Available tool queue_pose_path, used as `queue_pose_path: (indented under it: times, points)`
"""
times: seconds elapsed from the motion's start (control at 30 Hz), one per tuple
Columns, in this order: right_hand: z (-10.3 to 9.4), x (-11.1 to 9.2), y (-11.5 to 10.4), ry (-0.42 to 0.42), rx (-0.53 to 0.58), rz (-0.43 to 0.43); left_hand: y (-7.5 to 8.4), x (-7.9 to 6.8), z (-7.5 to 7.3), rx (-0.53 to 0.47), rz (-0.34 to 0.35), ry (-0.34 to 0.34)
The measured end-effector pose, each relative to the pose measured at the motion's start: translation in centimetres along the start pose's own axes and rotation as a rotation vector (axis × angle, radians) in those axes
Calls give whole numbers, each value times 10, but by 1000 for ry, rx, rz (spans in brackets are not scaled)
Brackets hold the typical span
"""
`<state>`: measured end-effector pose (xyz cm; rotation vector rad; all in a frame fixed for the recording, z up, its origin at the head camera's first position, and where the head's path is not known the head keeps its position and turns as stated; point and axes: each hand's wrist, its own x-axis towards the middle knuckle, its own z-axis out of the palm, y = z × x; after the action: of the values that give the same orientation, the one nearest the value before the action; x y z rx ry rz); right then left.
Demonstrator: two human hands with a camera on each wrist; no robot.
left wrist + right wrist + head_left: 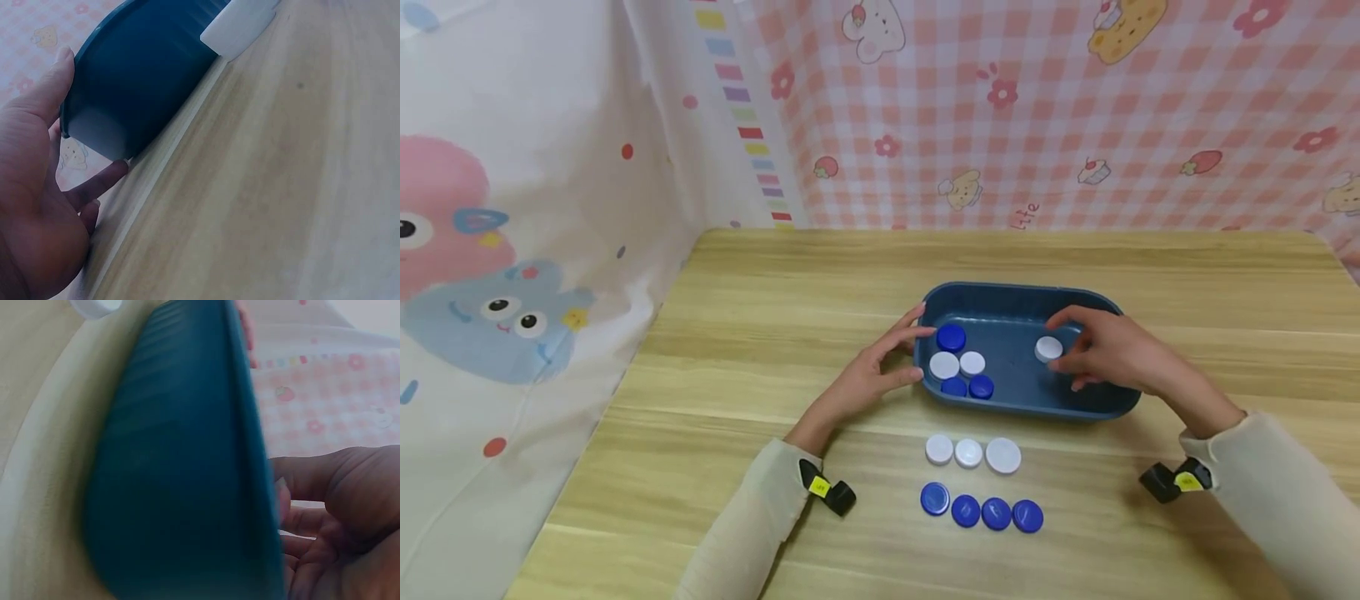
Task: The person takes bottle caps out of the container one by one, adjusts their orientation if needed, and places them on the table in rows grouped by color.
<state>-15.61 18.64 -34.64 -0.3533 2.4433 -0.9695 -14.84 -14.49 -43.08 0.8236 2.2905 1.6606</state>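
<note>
A dark blue oblong tray (1030, 408) stands on the wooden table. My left hand (874, 371) rests at its left end, fingers extended along the rim; in the left wrist view, the thumb of that hand (37, 181) lies against the tray's edge (70, 106). My right hand (1120, 354) reaches over the right end, thumb and index finger spread about a white bottle cap (1048, 349), the thumb tip right at its edge. Inside the tray's left part lie a large blue cap (951, 338), two white caps (944, 365) and two smaller blue caps (981, 387).
In front of the tray, three white caps (968, 453) form a row. Nearer to me is a row of several blue caps (996, 513). A pink checked cloth (1045, 108) hangs behind the table (820, 267), and a white patterned cloth (587, 208) at the left.
</note>
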Motion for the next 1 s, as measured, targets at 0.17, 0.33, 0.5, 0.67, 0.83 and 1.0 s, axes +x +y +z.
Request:
queue_pose_path:
  times: [0.17,0.33,0.5,0.67,0.83,1.0]
  points:
    - [8,10,4,14,-11,37,22,-4,-1,-22,4,-7]
    - [14,18,6,42,-24,72,26,-5,-2,-13,3,-13]
    - [16,25,10,13,44,118,26,-4,-1,-24,20,-17]
    - [18,30,16,-7,134,139,25,-3,-1,-15,41,-18]
    - [21,33,19,36,172,148,26,-3,-2,-11,51,-18]
    - [25,31,20,111,109,135,25,-3,-2,-12,49,-20]
